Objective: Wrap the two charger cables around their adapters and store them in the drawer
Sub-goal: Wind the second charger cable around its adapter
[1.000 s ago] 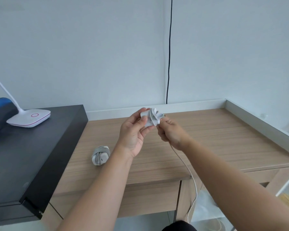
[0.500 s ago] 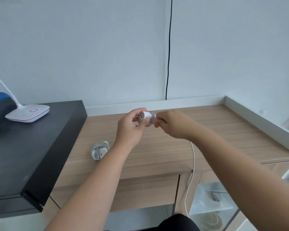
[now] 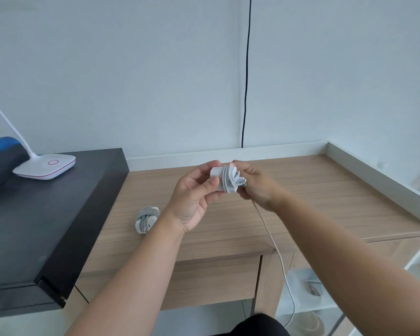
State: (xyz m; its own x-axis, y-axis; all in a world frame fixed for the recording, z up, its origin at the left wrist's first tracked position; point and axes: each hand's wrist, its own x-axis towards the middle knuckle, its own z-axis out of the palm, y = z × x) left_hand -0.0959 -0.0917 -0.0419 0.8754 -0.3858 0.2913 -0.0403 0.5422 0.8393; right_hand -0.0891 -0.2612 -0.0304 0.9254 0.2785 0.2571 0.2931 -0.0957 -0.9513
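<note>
My left hand (image 3: 194, 192) grips a white adapter (image 3: 222, 178) above the wooden desk (image 3: 313, 202), with several turns of white cable wound around it. My right hand (image 3: 255, 184) pinches the cable right beside the adapter. The loose cable (image 3: 274, 246) runs from that hand down over the desk's front edge toward the floor. A second white charger (image 3: 146, 218), its cable fully wrapped around it, lies on the desk to the left, below my left wrist. The drawer front (image 3: 216, 280) under the desk is closed.
A black cabinet (image 3: 46, 214) stands at the left, carrying a white lamp base (image 3: 45, 166) and a dark blue object (image 3: 0, 156). A black wire (image 3: 246, 81) hangs down the wall. A raised white ledge (image 3: 374, 173) borders the desk's back and right.
My right hand carried the cable over the adapter and back to its right side, adding a turn. The hanging cable has shifted a little, and my view has tilted slightly.
</note>
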